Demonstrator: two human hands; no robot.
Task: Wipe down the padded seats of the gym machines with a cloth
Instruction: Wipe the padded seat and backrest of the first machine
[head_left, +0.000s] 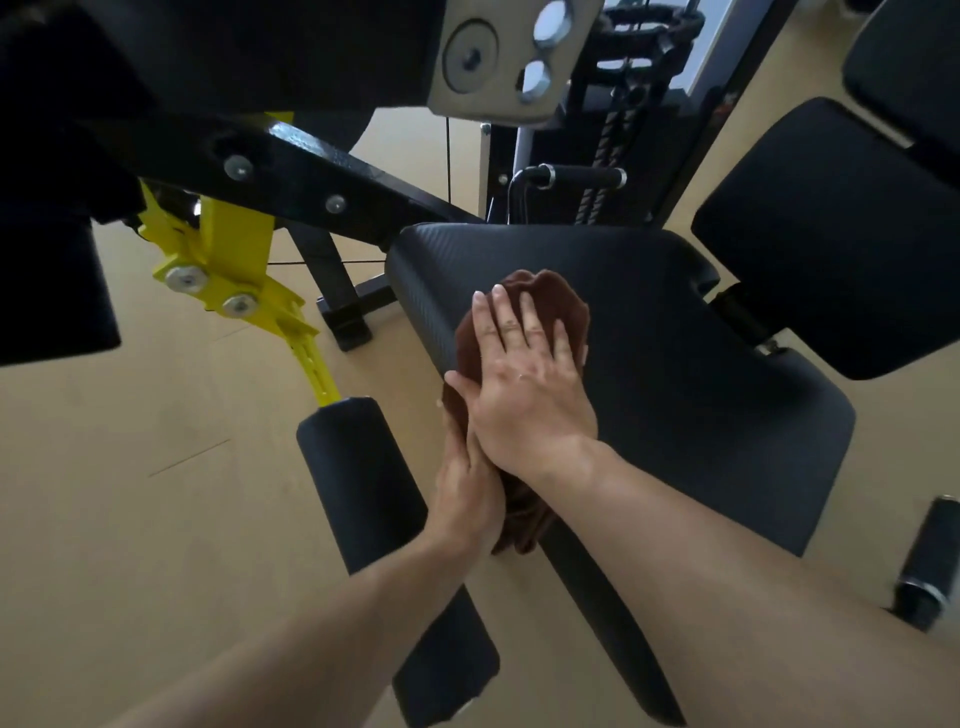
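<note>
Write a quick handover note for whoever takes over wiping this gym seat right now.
Right hand: flat, fingers spread, pressing the brown cloth onto the padded seat, near its left edge.
Left hand: gripping the cloth's hanging end at the seat's side.
Done: cannot tell how much of this seat is wiped.
Left: the rest of this seat, then the back pad to the right and the roller pad.

Right hand (524, 384) flat, left hand (467, 493) gripping.
</note>
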